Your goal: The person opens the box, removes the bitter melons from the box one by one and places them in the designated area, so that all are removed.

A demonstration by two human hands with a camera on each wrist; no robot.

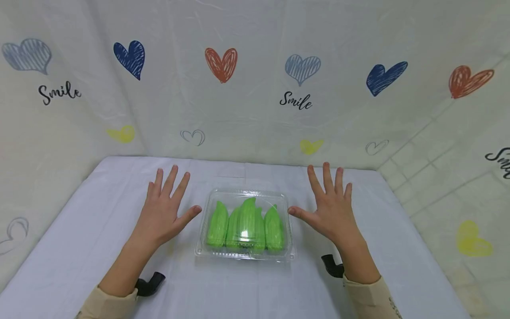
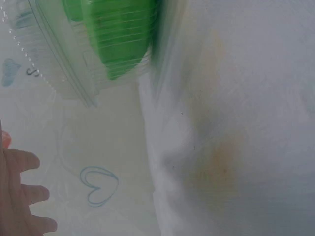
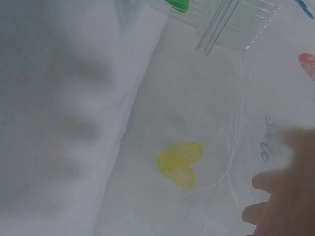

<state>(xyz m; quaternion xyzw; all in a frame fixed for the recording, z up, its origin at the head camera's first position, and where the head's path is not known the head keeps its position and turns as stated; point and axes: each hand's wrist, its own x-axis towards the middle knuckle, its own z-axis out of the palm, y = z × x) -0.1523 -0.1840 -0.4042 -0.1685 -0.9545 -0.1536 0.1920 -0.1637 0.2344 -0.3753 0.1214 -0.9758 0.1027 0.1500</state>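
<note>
A clear plastic clamshell box (image 1: pixel 202 248) with a lid sits on the white-covered table in the head view. Inside stand several bright green, ridged, pointed pieces (image 1: pixel 247 221) that look like okra or small gourds. My left hand (image 1: pixel 162 217) is spread beside the box, its thumb tip close to the left side. On the opposite side my right hand (image 1: pixel 332 210) is spread too, thumb tip near the box's upper right edge. Neither hand holds anything. Part of the box and green contents (image 2: pixel 120 34) shows in the left wrist view; a box corner (image 3: pixel 211 24) appears in the right.
White cloth (image 1: pixel 239 292) covers the table. Behind it hangs a pale curtain (image 1: pixel 255 119) printed with hearts and "Smile". A black curved piece sits at each wrist, the left one (image 1: pixel 151 283) and the right one (image 1: pixel 331 266).
</note>
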